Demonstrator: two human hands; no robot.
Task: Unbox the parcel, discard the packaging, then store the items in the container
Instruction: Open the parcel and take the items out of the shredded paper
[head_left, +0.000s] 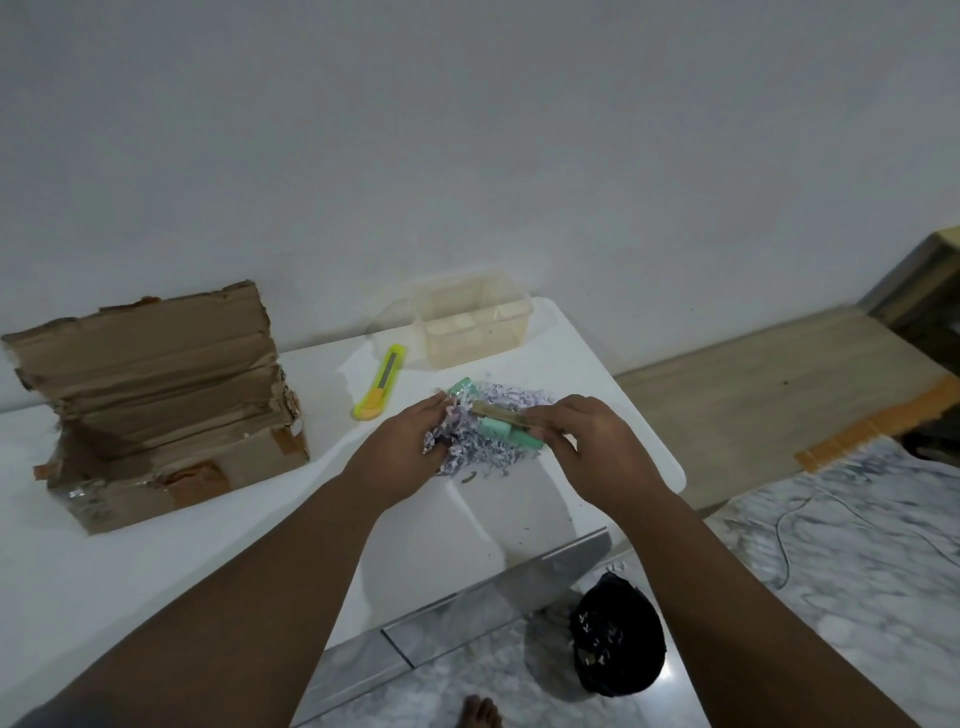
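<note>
A pile of shredded paper (498, 402) lies on the white table (156, 561), with green wrapped items (462, 388) in it. My left hand (410, 441) clutches a bunch of the shreds. My right hand (587, 436) pinches a brown stick-like item (496, 411) lying over another green item (511, 435). The torn cardboard parcel box (156, 410) stands open at the left. A clear plastic container (472, 322) sits at the table's far edge, its inside hard to read.
A yellow-and-orange utility knife (382, 382) lies between the box and the pile. A black bin bag (618, 634) holding some shreds stands on the floor below the table's right corner. My bare foot (480, 712) shows beside it.
</note>
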